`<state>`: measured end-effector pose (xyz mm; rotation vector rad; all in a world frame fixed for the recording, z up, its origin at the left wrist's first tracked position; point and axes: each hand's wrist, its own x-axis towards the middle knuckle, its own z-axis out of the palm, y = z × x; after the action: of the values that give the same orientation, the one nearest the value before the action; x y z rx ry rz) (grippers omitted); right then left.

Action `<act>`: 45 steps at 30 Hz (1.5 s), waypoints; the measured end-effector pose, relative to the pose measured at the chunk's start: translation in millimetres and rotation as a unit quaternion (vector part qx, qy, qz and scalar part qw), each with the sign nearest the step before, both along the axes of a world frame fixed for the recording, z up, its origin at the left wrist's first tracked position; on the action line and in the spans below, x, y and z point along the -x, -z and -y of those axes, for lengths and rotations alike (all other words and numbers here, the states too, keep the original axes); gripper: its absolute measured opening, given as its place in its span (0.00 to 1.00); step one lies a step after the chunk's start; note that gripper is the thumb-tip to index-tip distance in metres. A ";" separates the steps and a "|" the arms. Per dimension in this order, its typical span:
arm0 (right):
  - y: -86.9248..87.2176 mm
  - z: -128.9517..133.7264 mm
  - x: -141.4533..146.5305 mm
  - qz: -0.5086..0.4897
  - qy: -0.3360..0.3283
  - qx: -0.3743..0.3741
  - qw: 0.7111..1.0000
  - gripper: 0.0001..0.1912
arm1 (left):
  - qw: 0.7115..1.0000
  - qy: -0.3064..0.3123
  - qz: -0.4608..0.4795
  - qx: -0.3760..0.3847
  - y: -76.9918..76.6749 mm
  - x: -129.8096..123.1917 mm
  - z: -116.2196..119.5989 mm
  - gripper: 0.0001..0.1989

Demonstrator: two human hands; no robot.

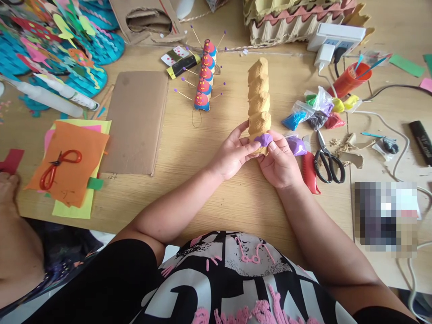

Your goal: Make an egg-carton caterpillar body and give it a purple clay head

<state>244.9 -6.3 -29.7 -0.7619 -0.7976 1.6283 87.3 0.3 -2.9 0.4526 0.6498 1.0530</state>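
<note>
A strip of tan egg carton (pixel 259 101) with several bumps stands out from between my two hands, over the table. Purple clay (pixel 264 140) covers part of its nearest bump. My left hand (pixel 232 154) grips the strip's near end from the left, its thumb touching the clay. From the right, my right hand (pixel 281 159) holds the same end, thumb against the clay's edge. Further off stands a painted red and blue carton strip (pixel 204 78) with smiling faces and purple-tipped sticks. A bag of purple clay (pixel 297 145) lies just right of my right hand.
Black scissors (pixel 328 159), a red tool (pixel 309 173) and bags of coloured clay (pixel 317 110) lie right. Cardboard (pixel 135 121) and orange paper (pixel 72 157) with red scissors lie left. An orange cup (pixel 353 80), cables and egg trays (pixel 293 22) sit behind. Another person's hand (pixel 8 191) is far left.
</note>
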 end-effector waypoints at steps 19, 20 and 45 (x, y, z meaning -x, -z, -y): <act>-1.6 0.8 2.3 -0.009 0.004 -0.009 1.000 0.18 | 0.992 -0.019 -0.068 -0.104 16.8 -2.9 -2.4 0.52; -1.9 1.0 2.2 -0.011 0.002 -0.012 1.000 0.18 | 0.992 -0.019 -0.067 -0.103 16.7 -2.6 -2.4 0.52; -1.2 2.0 8.1 0.145 0.060 -0.119 0.980 0.25 | 0.999 -0.028 -0.012 -0.040 7.0 -0.4 -1.1 0.40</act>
<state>236.7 -8.3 -28.5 -0.8670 -1.1111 1.3008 87.7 1.4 -9.9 0.5194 0.6475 1.1307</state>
